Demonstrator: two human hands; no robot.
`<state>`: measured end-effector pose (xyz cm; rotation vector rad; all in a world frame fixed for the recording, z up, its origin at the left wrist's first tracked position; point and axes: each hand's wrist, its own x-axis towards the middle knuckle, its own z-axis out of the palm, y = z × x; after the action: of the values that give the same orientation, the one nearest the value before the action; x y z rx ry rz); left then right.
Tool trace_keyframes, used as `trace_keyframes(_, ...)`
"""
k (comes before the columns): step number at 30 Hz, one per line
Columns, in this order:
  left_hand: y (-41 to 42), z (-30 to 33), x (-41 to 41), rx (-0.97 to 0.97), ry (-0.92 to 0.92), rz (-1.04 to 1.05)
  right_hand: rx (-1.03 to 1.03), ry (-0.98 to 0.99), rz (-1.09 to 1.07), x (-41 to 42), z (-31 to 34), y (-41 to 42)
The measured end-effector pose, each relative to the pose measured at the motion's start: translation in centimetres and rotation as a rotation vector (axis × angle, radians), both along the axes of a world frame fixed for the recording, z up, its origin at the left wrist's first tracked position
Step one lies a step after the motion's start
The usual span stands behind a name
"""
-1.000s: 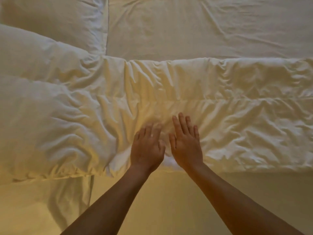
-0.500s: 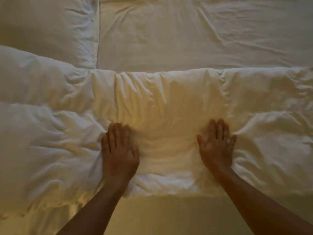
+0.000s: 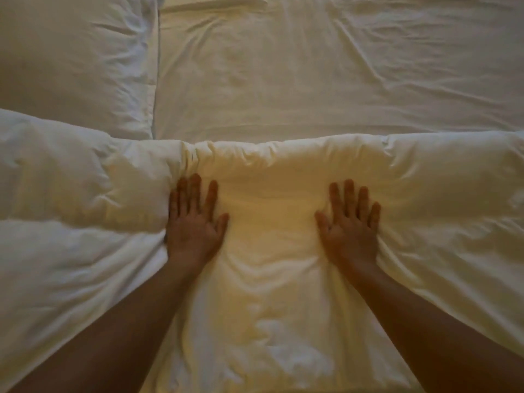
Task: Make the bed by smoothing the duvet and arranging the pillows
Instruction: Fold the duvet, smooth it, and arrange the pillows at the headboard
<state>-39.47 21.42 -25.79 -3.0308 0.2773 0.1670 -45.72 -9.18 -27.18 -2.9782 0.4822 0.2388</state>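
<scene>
Seen from above, two bare forearms reach forward from the bottom edge over a puffy white fabric duvet point(image 3: 85, 265) that fills the lower half of the view. The left hand point(image 3: 195, 225) lies palm down on the duvet, fingers straight and slightly spread, its outer edge against a raised fold of the cloth. The right hand point(image 3: 350, 225) lies the same way, well apart from the left, fingers straight and flat, pressing the fabric. Between the hands the duvet looks flattened and lit with a warm yellow glow; to either side it billows in soft creases. Just beyond the fingertips runs the duvet's rounded far edge. Past it lies a creased white fitted bedsheet point(image 3: 326, 80), and at far left a plump white pillow point(image 3: 73, 61) rests beside the duvet's edge.
</scene>
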Motion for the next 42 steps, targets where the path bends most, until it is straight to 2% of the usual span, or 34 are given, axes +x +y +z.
trace_keyframes(2,-1.7,1.3,0.5,-0.019,-0.028,0.128,0.047,-0.059,-0.170,1.4,1.0,0.1)
trace_keyframes(3,-2.8,1.9,1.0,-0.073,-0.055,0.130,0.069,-0.113,-0.180,2.5,1.7,0.7)
trace_keyframes(5,-5.3,2.9,2.4,-0.235,-0.070,0.004,0.112,-0.194,-0.038,5.0,3.1,2.6)
trace_keyframes(7,-7.3,3.1,4.5,-0.311,-0.014,-0.153,0.140,-0.195,0.180,7.3,3.7,4.3)
trace_keyframes(9,-8.1,2.3,7.5,-0.262,0.028,-0.220,0.129,-0.142,0.295,9.4,3.5,5.0)
trace_keyframes(14,-6.5,2.9,15.6,0.009,0.143,-0.340,0.027,-0.084,0.277,15.4,3.0,2.3)
trace_keyframes(17,-4.3,3.1,17.4,0.030,0.263,-0.256,0.006,0.056,0.163,16.7,2.5,-0.6)
trace_keyframes(19,-2.5,3.3,17.6,0.016,0.318,-0.179,-0.045,0.081,0.099,16.7,2.4,-1.5)
trace_keyframes(28,-0.6,5.4,18.8,0.056,0.171,-0.156,-0.072,-0.163,0.122,18.6,3.0,-2.4)
trace_keyframes(31,-1.3,5.5,18.0,0.134,0.165,-0.093,-0.091,-0.157,0.090,18.4,2.7,-1.7)
trace_keyframes(33,-1.9,4.9,17.0,0.162,0.054,-0.057,-0.048,-0.164,0.072,17.5,2.5,-1.1)
trace_keyframes(35,-3.0,4.5,14.8,0.069,-0.053,-0.024,0.040,-0.205,0.091,15.7,2.8,0.1)
trace_keyframes(38,-5.8,3.4,9.1,-0.245,-0.098,-0.110,0.218,-0.256,0.198,11.8,3.5,4.2)
trace_keyframes(40,-6.5,2.4,5.2,-0.247,-0.040,-0.240,0.226,-0.183,0.344,8.7,3.0,5.9)
trace_keyframes(42,-4.3,1.1,3.8,-0.180,0.013,-0.241,0.143,-0.122,0.404,6.6,1.8,4.8)
